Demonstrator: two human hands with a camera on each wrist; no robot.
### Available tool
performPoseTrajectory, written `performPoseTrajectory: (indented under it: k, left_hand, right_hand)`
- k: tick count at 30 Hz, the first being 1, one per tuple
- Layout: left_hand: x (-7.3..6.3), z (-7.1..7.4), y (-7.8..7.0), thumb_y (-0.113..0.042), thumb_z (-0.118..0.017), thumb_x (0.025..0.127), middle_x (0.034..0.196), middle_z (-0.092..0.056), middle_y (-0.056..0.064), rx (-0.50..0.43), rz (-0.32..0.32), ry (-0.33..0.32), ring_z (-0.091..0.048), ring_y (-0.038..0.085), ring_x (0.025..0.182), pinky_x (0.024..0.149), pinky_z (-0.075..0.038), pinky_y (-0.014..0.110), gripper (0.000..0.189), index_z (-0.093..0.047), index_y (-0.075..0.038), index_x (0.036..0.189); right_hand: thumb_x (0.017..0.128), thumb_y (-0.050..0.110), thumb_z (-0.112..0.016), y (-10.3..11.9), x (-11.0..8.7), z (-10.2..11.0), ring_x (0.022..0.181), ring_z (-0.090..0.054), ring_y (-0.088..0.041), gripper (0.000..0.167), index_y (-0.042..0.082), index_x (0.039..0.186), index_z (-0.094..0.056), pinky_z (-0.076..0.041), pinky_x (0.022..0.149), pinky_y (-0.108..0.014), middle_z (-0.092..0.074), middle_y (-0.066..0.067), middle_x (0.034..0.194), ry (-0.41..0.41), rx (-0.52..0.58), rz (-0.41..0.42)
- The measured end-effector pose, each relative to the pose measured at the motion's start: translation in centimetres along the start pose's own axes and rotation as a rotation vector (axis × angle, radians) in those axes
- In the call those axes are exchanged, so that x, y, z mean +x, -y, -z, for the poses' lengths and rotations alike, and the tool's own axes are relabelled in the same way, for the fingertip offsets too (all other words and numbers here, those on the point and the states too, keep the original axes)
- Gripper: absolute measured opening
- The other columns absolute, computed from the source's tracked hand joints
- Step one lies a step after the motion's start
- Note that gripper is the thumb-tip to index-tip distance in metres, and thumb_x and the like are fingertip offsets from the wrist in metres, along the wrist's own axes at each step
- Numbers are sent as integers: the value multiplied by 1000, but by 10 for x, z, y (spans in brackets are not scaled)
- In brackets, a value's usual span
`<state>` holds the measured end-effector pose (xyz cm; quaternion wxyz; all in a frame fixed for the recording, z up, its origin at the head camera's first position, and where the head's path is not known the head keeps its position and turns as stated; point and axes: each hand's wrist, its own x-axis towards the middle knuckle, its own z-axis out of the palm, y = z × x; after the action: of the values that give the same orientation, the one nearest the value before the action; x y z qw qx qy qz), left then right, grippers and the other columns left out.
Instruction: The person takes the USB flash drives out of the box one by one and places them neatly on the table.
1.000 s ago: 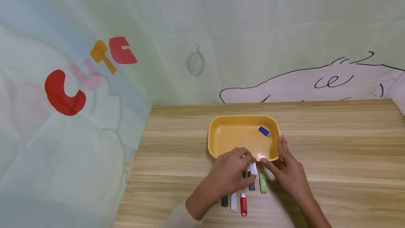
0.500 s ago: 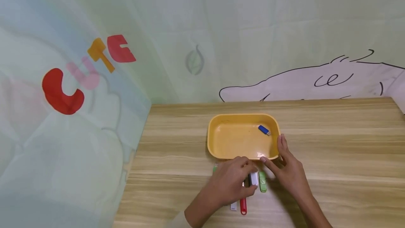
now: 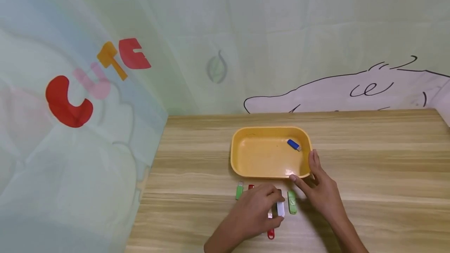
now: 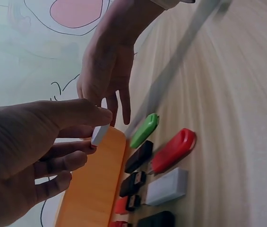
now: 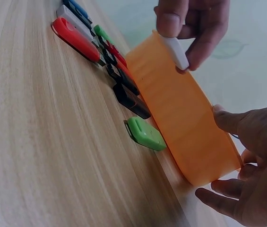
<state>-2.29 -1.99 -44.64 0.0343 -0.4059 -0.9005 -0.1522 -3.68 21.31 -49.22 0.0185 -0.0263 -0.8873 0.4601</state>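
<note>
Pinched between the thumb and fingertips of my left hand [image 3: 251, 212] is a white USB stick [image 3: 280, 208], with its lower end also showing in the right wrist view. It is held upright-ish over the row of sticks, on the near side of the yellow bin [image 3: 260, 161]. My right hand [image 3: 321, 190] spans the bin's near right corner, thumb at the near rim and extended fingers along the right wall. Inside the bin lies a blue USB stick [image 3: 293, 145]. A bright green USB stick [image 3: 292, 202] lies between the hands; in the right wrist view, black sticks [image 5: 131, 100] lie beside it.
More USB sticks lie in rows in front of the bin: a red one [image 4: 173, 151], a white one [image 4: 167, 187] and a green one [image 3: 239, 190] among them. My left hand hides several in the head view. A printed curtain [image 3: 197, 42] hangs behind the wooden table [image 3: 379, 159].
My left hand has drawn back from the bin's near rim toward me, the white USB stick still pinched. Green and red sticks behind it are uncovered. My right hand stays at the bin's corner.
</note>
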Motion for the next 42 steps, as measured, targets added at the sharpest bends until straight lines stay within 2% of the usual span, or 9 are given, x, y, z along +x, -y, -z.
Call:
performPoseTrajectory:
  k: [6, 11, 20, 32, 38, 42]
  left_hand:
    - [-7, -7, -2, -42, -89, 84, 108, -69, -10, -43, 25, 53, -65, 0, 95, 82, -52, 12, 36, -77, -21, 112]
    - [-10, -12, -5, -44, -89, 85, 110, -70, -10, -55, 42, 86, -67, 2, 101, 86, -54, 16, 37, -78, -21, 113]
    - [-15, -13, -9, -41, -84, 92, 117, -73, -9, -128, 83, 178, -66, 3, 111, 95, -56, 21, 34, -79, -21, 118]
    - [-19, -22, -12, -46, -82, 92, 118, -73, -11, -71, 66, 243, -66, 3, 114, 96, -56, 24, 32, -80, -24, 116]
    - [-15, -22, -14, -45, -81, 94, 123, -72, -15, -117, 114, 338, -64, 1, 116, 97, -56, 28, 32, -79, -28, 120]
    - [-14, -25, -14, -44, -83, 92, 123, -71, -16, -114, 100, 346, -64, 1, 116, 96, -56, 27, 32, -79, -28, 120]
  right_hand:
    - [95, 44, -79, 0, -1, 0, 153, -37, -43, 98, 11, 167, -21, -42, 109, -43, -12, -12, 176, 3, -4, -13]
    - [95, 43, -80, -1, 0, 0, 154, -36, -45, 99, 12, 167, -20, -41, 111, -49, -12, -12, 176, 0, -6, -7]
    - [94, 43, -80, -1, -1, 0, 153, -36, -46, 99, 10, 167, -21, -39, 113, -51, -12, -11, 176, -6, -4, -7]
    - [95, 42, -80, -3, 1, -2, 154, -34, -46, 98, 9, 166, -21, -41, 112, -51, -13, -14, 176, -18, -14, -10]
    - [95, 43, -80, 0, 2, -1, 154, -34, -45, 98, 9, 166, -23, -40, 114, -50, -13, -12, 176, -6, 0, -20]
    - [94, 43, -80, 1, 1, 0, 154, -35, -45, 98, 9, 166, -23, -39, 114, -51, -13, -12, 176, -4, 2, -21]
